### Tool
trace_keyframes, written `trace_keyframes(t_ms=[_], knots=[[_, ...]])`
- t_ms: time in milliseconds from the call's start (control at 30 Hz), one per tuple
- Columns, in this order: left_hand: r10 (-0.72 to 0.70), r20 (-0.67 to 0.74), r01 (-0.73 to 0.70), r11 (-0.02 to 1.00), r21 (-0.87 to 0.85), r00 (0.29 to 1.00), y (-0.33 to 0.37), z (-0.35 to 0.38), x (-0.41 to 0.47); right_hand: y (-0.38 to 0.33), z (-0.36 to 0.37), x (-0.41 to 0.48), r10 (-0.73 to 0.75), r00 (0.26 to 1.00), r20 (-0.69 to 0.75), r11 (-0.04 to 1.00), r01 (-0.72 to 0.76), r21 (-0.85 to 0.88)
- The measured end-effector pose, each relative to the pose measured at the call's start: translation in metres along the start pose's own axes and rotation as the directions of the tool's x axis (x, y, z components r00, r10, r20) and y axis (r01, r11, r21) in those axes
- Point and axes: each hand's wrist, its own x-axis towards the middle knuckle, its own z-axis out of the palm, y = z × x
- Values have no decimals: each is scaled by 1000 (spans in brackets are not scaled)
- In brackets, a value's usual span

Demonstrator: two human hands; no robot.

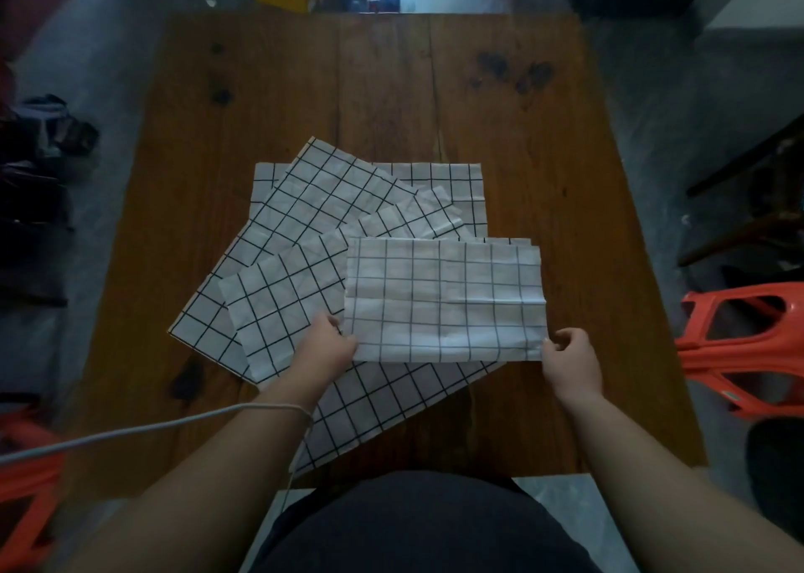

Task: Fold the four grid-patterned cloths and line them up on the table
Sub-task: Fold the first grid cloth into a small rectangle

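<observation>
Nearest the camera, a dark-clothed torso [417, 529] filled the bottom edge, and both bare forearms reached out over the wooden desk [374, 85]. A pale cord [143, 426] ran in from the left edge and crossed the left forearm near the wrist.

The folded cloth [443, 298], a white rectangle with a thin dark grid, served as the landmark. The left hand [328, 344] pinched its near left corner, fingers [333, 322] closed on the fabric edge. The right hand [570, 355] held its near right corner, fingers curled tight around the hem. The cloth's near edge looked raised off the desk, while its far edge lay flat.

Under the folded cloth and running toward the camera, a large unfolded grid cloth [383, 403] spread diagonally, its near corner reaching the desk's front edge. Left of the folded cloth, a smaller crumpled grid cloth [278, 302] lay partly over it. Beyond the folded cloth, another grid cloth [439, 181] lay square to the desk, mostly covered by the diagonal one, so how the layers were sorted was hard to make out.

Right of the folded cloth, off the desk, stood an orange plastic stool [739, 346], cut off by the frame. Another orange stool [26, 485] sat to the near left. Past the desk's far edge the room was dim and blurred; no writing or label could be read anywhere.
</observation>
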Motion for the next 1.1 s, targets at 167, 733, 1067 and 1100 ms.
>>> trace_keyframes(t_ms=[167, 733, 1067, 1100], knots=[[525, -98, -438, 788, 433, 845, 2, 16, -21, -5, 5, -19, -435, 900, 1, 873, 423, -242], [562, 340, -615, 421, 667, 754, -19, 73, -16, 3, 77, -42, -528, 698, 484, 410, 708, -574], [593, 385, -670, 387, 634, 707, -47, 76, -20, 16, 90, -64, -520, 673, 527, 361, 732, -578], [593, 379, -665, 388, 638, 710, -49, 74, -18, 18, 89, -64, -514, 680, 522, 366, 725, -583]])
